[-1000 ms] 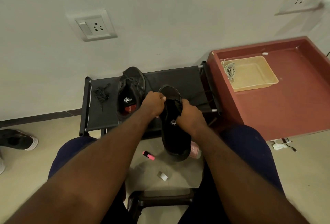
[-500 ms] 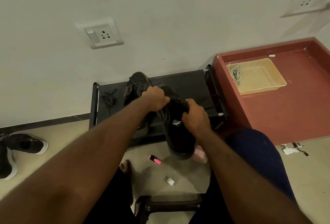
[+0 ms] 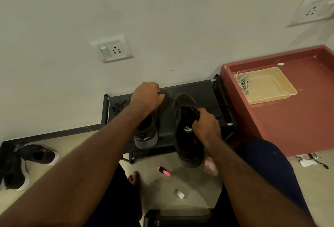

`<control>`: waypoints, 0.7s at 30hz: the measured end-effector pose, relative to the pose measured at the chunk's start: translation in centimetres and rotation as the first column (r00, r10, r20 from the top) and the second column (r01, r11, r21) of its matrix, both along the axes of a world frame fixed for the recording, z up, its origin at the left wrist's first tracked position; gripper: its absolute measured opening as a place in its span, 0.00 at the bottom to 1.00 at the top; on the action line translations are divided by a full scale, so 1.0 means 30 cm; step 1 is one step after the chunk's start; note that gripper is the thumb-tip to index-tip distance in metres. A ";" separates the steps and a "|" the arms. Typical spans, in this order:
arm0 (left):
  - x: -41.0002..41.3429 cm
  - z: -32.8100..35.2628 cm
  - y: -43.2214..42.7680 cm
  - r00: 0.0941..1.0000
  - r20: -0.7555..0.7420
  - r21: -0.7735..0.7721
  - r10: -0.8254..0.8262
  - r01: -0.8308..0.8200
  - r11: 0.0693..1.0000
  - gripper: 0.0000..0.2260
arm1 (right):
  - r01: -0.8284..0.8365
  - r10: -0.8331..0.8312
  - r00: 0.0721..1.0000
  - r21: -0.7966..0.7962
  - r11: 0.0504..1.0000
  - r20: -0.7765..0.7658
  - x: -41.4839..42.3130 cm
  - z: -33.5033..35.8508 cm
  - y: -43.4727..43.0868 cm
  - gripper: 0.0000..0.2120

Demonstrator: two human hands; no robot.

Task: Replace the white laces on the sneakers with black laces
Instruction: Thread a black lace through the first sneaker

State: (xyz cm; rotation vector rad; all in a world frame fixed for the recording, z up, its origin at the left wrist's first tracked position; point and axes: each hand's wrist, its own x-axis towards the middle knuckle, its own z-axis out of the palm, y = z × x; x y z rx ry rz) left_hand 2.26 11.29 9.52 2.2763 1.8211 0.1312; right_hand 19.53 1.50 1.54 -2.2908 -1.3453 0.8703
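A black sneaker [image 3: 186,136] hangs over the front of the low black rack [image 3: 197,91], and my right hand [image 3: 206,127] grips it at the tongue. My left hand [image 3: 147,96] is fisted up and to the left of that shoe, pinching the end of a thin black lace [image 3: 169,98] drawn out from it. The second black sneaker [image 3: 147,134] stands on the rack under my left wrist, partly hidden. A bundle of black lace [image 3: 118,107] lies at the rack's left end. The white laces [image 3: 244,83] lie coiled in a beige tray [image 3: 274,91].
The beige tray sits on a red table [image 3: 292,118] to the right of the rack. Another pair of black shoes with white soles [image 3: 23,163] lies on the floor at the left. A pink marker [image 3: 164,171], a small white scrap [image 3: 179,194] and a pink object [image 3: 209,166] lie on the floor.
My left hand has moved up and left, away from the held sneaker, drawing the black lace out. The right hand keeps its grip on the shoe. The camera has shifted.
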 end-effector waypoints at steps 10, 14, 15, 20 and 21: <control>0.144 0.131 -0.135 -0.069 0.645 -0.753 0.761 0.113 0.648 0.05 | 0.102 -0.063 0.956 0.122 0.987 -0.287 0.010 -0.023 0.015 0.18; 0.177 0.113 -0.148 -0.243 0.587 -0.776 0.772 0.103 0.622 0.18 | 0.129 -0.071 0.921 0.128 0.983 -0.383 0.017 -0.030 0.011 0.18; 0.184 0.105 -0.144 -0.269 0.589 -0.772 0.762 0.092 0.629 0.23 | 0.124 -0.062 0.915 0.131 0.984 -0.399 0.016 -0.027 0.009 0.18; 0.221 0.098 -0.125 -0.298 0.595 -0.760 0.747 0.094 0.643 0.22 | 0.098 -0.031 0.900 0.132 0.986 -0.435 0.021 -0.018 0.000 0.14; 0.227 0.096 -0.119 -0.309 0.594 -0.759 0.743 0.091 0.645 0.21 | 0.110 -0.039 0.893 0.135 0.985 -0.449 0.021 -0.016 -0.001 0.12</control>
